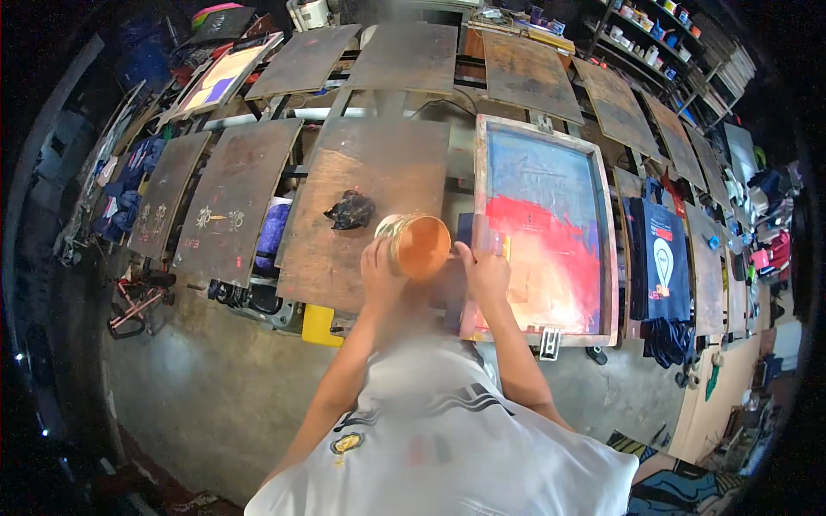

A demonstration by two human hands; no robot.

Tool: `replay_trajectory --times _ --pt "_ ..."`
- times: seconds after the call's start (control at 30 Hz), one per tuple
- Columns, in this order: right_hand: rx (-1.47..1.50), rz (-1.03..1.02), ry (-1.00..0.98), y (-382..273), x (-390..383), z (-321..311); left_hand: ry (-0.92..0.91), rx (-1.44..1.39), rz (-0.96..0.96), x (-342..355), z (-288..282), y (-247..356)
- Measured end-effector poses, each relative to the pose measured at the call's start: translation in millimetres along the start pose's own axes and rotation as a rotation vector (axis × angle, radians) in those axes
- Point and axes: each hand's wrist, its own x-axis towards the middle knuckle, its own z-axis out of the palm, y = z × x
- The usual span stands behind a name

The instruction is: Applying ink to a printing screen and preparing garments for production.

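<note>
My left hand (379, 273) is closed round the side of a round tub (420, 248), whose open mouth tilts up and shows orange colour inside. Close to the tub's right rim is my right hand (488, 273), its fingers curled and its thumb pointing toward the tub. What it grips is mostly hidden; a pale yellowish edge shows beside the fingers. Just right of that hand lies a wooden-framed printing screen (608, 258), its mesh smeared with red, pink and blue. A crumpled piece of black plastic (350, 210) rests on the brown board (344, 163) beyond my left hand.
More flat boards (237, 193) stand in two rows on metal arms. A dark printed tote bag (661, 254) lies on a board to the right. Metal clamps (549, 344) hold the screen. At the far right, shelves (641, 52) carry bottles and tubs.
</note>
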Motion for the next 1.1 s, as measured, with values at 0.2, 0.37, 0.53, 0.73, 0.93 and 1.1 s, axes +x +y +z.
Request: replay_trajectory --times 0.2,0.37,0.53,0.73,0.93,1.1 --pt "0.228 0.022 -0.026 -8.6 -8.5 -7.2 -0.011 -0.043 0.004 3.1 -1.9 -2.0" --pt "0.345 -0.092 -0.046 -16.7 -13.6 -17.5 0.008 -0.009 -0.011 1.0 -2.2 -9.6" --pt "0.416 -0.218 -0.034 -13.6 -10.7 -18.3 0.013 -0.047 -0.04 0.7 -0.9 -11.7" --pt "0.404 -0.388 0.075 -22.9 -5.2 -24.6 0.0 -0.064 -0.053 5.6 -1.8 -11.5" --pt "0.472 -0.29 0.116 -41.6 5.3 -43.7 0.017 -0.065 -0.074 7.2 -0.1 -20.3" --pt "0.598 -0.144 0.128 -31.0 16.3 -44.9 0.004 -0.074 -0.101 10.2 3.4 -25.0"
